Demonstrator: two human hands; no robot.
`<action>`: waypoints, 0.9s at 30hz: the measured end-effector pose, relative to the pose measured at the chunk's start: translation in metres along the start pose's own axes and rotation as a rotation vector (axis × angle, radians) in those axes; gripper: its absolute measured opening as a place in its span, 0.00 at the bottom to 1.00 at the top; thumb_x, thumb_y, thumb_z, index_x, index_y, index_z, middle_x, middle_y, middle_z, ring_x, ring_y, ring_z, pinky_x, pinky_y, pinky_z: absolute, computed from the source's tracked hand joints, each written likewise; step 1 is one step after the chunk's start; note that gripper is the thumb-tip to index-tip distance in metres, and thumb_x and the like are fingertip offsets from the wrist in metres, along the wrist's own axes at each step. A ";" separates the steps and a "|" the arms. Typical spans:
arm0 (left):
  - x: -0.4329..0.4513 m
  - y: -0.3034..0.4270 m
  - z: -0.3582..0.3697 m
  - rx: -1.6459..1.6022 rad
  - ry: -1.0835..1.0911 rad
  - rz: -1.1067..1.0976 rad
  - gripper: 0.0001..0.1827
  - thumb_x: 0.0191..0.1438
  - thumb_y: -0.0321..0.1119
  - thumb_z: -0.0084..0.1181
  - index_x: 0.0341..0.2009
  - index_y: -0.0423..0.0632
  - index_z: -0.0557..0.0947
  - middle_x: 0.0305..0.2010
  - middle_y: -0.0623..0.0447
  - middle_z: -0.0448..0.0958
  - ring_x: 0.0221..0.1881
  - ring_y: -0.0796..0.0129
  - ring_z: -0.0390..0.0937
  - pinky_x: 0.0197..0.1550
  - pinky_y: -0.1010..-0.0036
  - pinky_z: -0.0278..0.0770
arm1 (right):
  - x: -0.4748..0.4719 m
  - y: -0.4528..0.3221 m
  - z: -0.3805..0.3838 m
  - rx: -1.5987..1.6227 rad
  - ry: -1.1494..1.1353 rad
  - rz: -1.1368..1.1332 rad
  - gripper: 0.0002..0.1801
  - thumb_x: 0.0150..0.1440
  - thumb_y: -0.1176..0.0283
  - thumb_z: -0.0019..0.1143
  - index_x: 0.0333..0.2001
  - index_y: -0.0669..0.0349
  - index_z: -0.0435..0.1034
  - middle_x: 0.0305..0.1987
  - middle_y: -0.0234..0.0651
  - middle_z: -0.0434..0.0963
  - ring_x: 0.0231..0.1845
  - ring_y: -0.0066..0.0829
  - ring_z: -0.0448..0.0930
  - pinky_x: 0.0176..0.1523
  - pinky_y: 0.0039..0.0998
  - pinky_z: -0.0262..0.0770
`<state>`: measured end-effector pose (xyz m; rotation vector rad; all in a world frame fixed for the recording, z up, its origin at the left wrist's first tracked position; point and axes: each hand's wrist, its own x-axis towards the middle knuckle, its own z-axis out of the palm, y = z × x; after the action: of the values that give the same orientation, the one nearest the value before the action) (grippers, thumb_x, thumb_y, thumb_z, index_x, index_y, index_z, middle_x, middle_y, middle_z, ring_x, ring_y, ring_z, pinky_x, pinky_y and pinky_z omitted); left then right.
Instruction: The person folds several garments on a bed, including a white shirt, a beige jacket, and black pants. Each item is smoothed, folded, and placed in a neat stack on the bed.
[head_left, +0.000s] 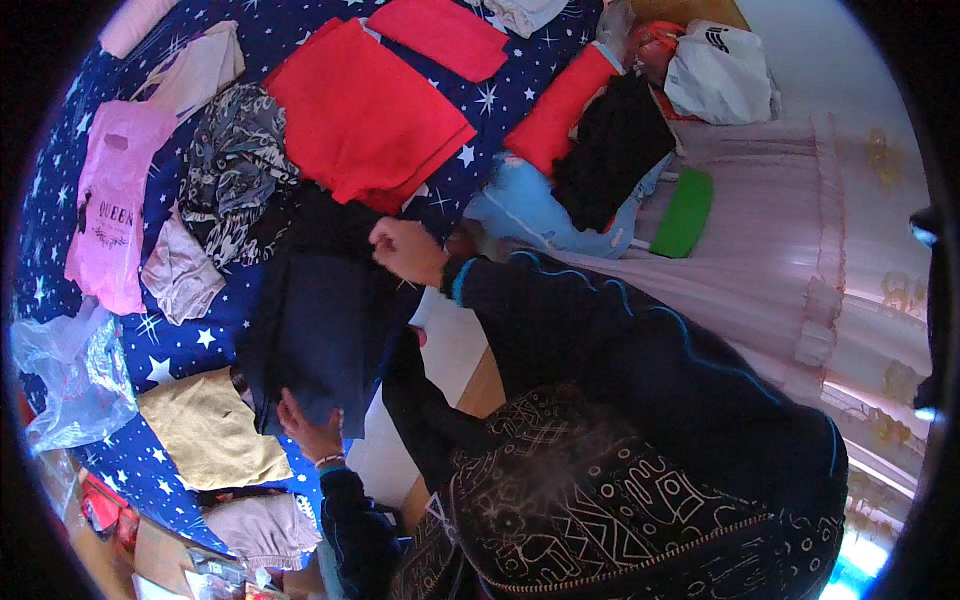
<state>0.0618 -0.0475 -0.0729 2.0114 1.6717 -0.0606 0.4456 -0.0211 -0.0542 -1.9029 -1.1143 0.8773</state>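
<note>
A dark folded garment (319, 322) lies on the blue star-patterned bedding (465, 176). My left hand (311, 431) rests on its lower end, fingers spread. At the garment's upper right edge is my right hand (409, 247), with fingers curled; whether cloth is pinched in them cannot be told. Black cloth lies just beyond, next to a black and grey patterned garment (236, 165) and a folded red cloth (367, 112). A tan folded cloth (214, 427) is left of my left hand.
A pink printed bag (116, 202), a clear plastic bag (79, 382) and a greyish garment (262, 529) lie at the left. To the right are a black folded cloth (619, 150) over light blue denim (555, 210), a green object (681, 214), a white bag (720, 71) and a sheer curtain (772, 247).
</note>
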 end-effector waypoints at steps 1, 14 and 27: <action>-0.002 0.003 0.004 0.051 -0.065 0.033 0.62 0.25 0.38 0.74 0.67 0.61 0.53 0.64 0.37 0.55 0.62 0.42 0.56 0.62 0.55 0.57 | -0.003 0.012 -0.018 0.002 0.037 0.036 0.07 0.45 0.75 0.55 0.31 0.61 0.70 0.27 0.46 0.75 0.32 0.44 0.78 0.37 0.38 0.73; 0.009 0.086 0.050 -0.392 -0.161 -0.018 0.33 0.39 0.32 0.68 0.53 0.42 0.72 0.58 0.46 0.66 0.44 0.63 0.74 0.40 0.72 0.78 | -0.089 0.229 -0.356 -0.657 0.598 0.367 0.28 0.40 0.66 0.66 0.47 0.65 0.70 0.41 0.46 0.76 0.43 0.45 0.77 0.49 0.36 0.72; 0.064 0.408 0.098 -0.537 -0.768 0.190 0.21 0.48 0.30 0.61 0.48 0.38 0.75 0.38 0.48 0.79 0.36 0.68 0.78 0.38 0.74 0.77 | -0.098 0.237 -0.471 0.214 0.099 0.652 0.06 0.48 0.76 0.55 0.31 0.66 0.71 0.27 0.30 0.73 0.33 0.25 0.74 0.37 0.28 0.71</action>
<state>0.4837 -0.0718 -0.0340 1.4534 0.8848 -0.2520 0.8935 -0.3120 -0.0107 -2.1209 -0.3063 1.1738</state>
